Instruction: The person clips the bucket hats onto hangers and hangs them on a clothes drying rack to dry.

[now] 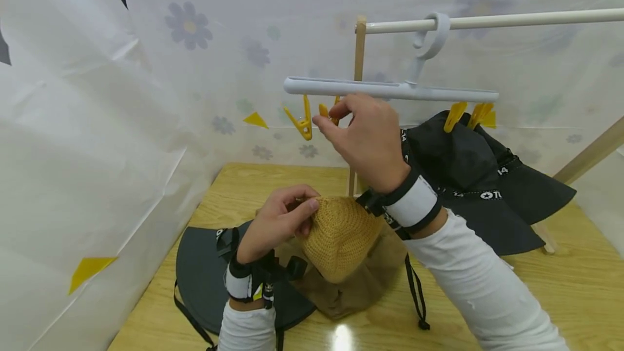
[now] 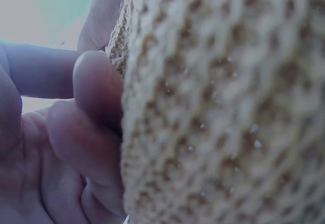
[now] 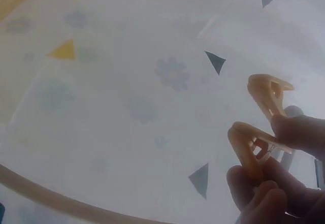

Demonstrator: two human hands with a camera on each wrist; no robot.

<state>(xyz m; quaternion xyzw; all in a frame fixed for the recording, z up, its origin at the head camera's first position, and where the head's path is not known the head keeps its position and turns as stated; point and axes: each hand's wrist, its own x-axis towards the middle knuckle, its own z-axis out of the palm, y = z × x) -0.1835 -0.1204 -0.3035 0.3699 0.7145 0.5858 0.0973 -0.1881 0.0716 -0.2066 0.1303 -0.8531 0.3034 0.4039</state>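
Note:
My left hand (image 1: pixel 278 223) pinches the edge of a mustard knit hat (image 1: pixel 341 237), whose coarse ribbed weave fills much of the left wrist view. Higher up, my right hand (image 1: pixel 370 134) pinches a yellow clothes clip (image 3: pixel 244 150) between thumb and fingers, just beneath a white hanger bar (image 1: pixel 370 89). Part of that clip is hidden by the hand in the head view. A second yellow clip (image 1: pixel 301 123) hangs beside it, near the bar's left end. The knit hat is below the bar, apart from both clips.
The hanger hooks over a white rail (image 1: pixel 526 17) on a wooden frame (image 1: pixel 359 50). From its right end, two yellow clips (image 1: pixel 455 117) hold a black bucket hat (image 1: pixel 453 150). A brown hat (image 1: pixel 351 297) and dark hat (image 1: pixel 205 275) lie on the wooden table (image 1: pixel 244 183).

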